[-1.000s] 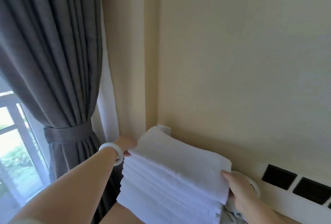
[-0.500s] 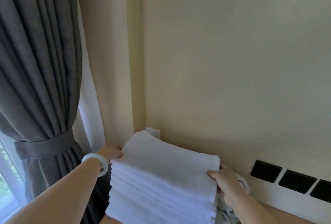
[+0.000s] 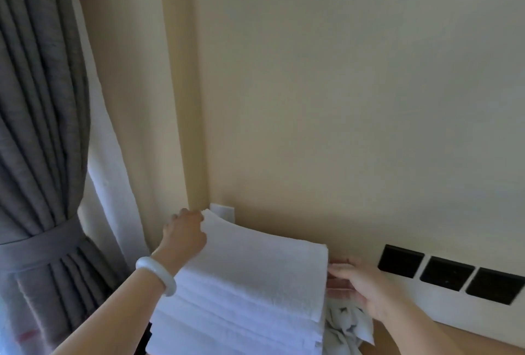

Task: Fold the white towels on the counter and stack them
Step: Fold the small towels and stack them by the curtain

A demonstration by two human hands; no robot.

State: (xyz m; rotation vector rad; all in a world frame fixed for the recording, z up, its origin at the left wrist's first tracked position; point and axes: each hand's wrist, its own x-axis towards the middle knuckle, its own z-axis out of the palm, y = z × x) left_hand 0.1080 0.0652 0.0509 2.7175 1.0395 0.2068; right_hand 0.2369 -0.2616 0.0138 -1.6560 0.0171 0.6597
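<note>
A tall stack of folded white towels (image 3: pixel 247 283) stands in the corner against the cream wall. My left hand (image 3: pixel 184 234), with a white bangle on the wrist, rests against the stack's far left corner, fingers curled at the top towel's edge. My right hand (image 3: pixel 360 286) lies flat against the stack's right side, fingers straight and apart, holding nothing. A crumpled white towel (image 3: pixel 348 329) lies on the wooden counter (image 3: pixel 380 339) below my right hand, partly hidden by the stack.
A grey curtain (image 3: pixel 39 156) tied back with a band hangs at the left, a white sheer behind it. Three black wall sockets (image 3: pixel 449 272) sit on a white strip at the right. A small white wall plate (image 3: pixel 223 211) shows behind the stack.
The view has swung to the right and down. My left hand has moved up to the stack's far corner. My right hand has let go of the top towel's edge and flattened against the side.
</note>
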